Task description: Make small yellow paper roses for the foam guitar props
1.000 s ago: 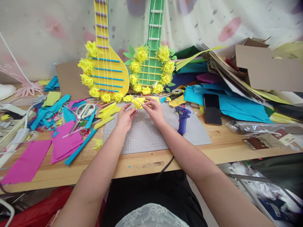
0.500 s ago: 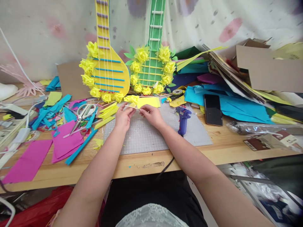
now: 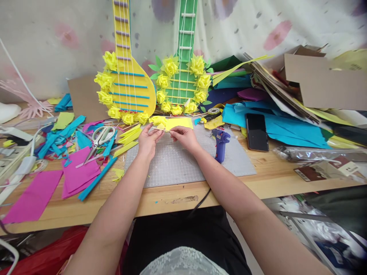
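Between my fingers, above the grey cutting mat [image 3: 177, 168], is a thin white stick [image 3: 158, 129]. My left hand [image 3: 148, 142] is closed on the stick along its length. My right hand [image 3: 185, 138] pinches near its right end, with fingertips pressed together. Just beyond my hands lie a yellow paper flower [image 3: 158, 121] and a yellow paper sheet [image 3: 179, 123]. Several folded yellow strips [image 3: 127, 141] sit left of my left hand. A blue glue gun [image 3: 220, 144] stands on the mat to the right of my right hand.
A yellow paper instrument [image 3: 132, 88] and a green one [image 3: 183, 82], both trimmed with yellow flowers, lean at the back. Scissors [image 3: 100, 139], pink paper [image 3: 34, 196] and blue scraps cover the left. A phone [image 3: 257, 131] and blue paper [image 3: 298, 128] lie right.
The stick appears tilted slightly more downward to the right, and my right fingers have shifted a little along it. The whole view has moved slightly; the things on the table stay put.
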